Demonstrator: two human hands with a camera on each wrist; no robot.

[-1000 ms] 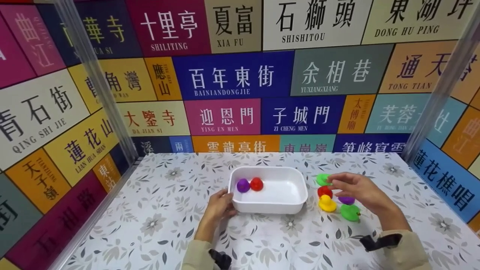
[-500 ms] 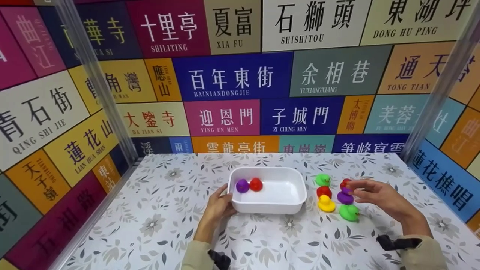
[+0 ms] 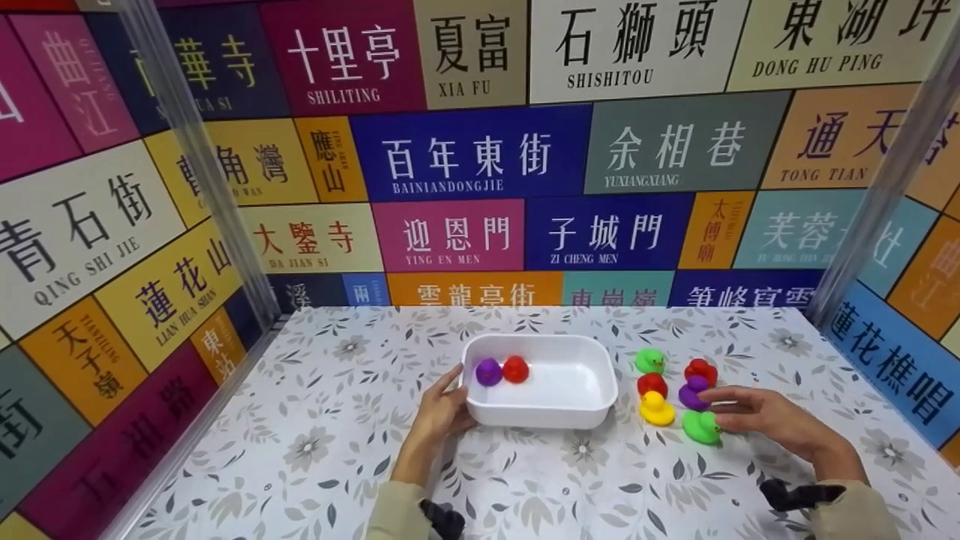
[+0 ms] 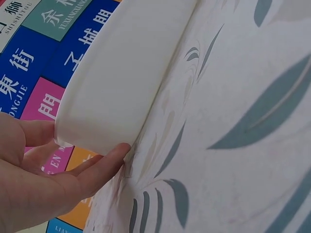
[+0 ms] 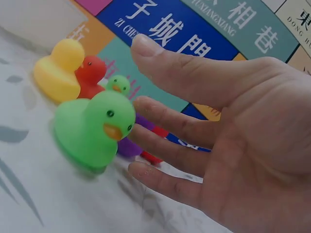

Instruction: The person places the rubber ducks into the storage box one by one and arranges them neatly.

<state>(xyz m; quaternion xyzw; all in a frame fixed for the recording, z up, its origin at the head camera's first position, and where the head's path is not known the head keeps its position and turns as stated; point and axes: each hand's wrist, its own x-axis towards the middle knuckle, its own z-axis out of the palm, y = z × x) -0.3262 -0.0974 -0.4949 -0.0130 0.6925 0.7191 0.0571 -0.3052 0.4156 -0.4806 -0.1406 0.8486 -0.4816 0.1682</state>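
My left hand (image 3: 439,411) rests against the left end of a white plastic tub (image 3: 540,416); in the left wrist view, fairly straight fingers (image 4: 109,162) touch its wall and rim. Inside the tub, a purple rubber duck (image 3: 488,372) and a red one (image 3: 515,369) sit side by side. Right of the tub, my right hand (image 3: 780,421) is spread beside a green rubber duck (image 5: 90,131), thumb and fingers apart around its head side, with nothing gripped. A purple duck (image 3: 694,394) sits just behind that green one, partly hidden by fingers in the right wrist view.
A red duck (image 3: 701,371) stands behind the purple one. Closer to the tub are a yellow duck (image 3: 657,409), a red duck (image 3: 652,386) and a green duck (image 3: 649,361). Sign-covered walls (image 3: 472,157) enclose the flower-patterned table (image 3: 337,465).
My right hand has moved from above the rear ducks to the right and forward, down beside the front green duck, uncovering the rear red duck. My left hand has stayed at the tub.
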